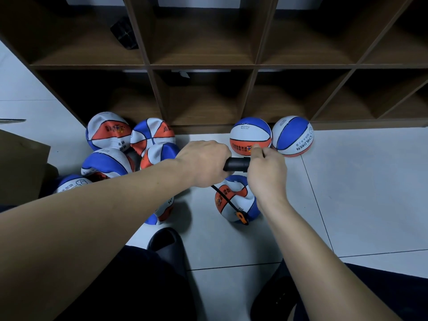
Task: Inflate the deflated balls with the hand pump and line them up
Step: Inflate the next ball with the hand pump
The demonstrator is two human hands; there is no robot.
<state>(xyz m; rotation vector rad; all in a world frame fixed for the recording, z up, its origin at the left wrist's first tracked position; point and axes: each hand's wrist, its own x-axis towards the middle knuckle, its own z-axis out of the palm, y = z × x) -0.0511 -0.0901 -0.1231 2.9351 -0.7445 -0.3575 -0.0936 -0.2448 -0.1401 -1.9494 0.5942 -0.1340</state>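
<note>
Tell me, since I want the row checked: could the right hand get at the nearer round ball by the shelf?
Probably yes: the ball sits just beyond the right hand with bare floor between, but that hand grips the pump and must let go first.

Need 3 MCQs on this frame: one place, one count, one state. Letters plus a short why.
1. Where do the round balls sit?
A. Inside a shelf compartment
B. On the floor against the shelf base
C. On the cardboard box

2. How many round, full balls stand right of the hands?
A. Two
B. Four
C. None

3. What state is the ball joined to the hose in?
A. Round and full
B. Crumpled, partly deflated
C. Cut in half

Answers: 1 B, the first round ball and second round ball rest on the tiles at the shelf foot. 2 A, just those two. 3 B, the hosed ball below the pump handle, gripped by the left hand and right hand, is dented.
</note>
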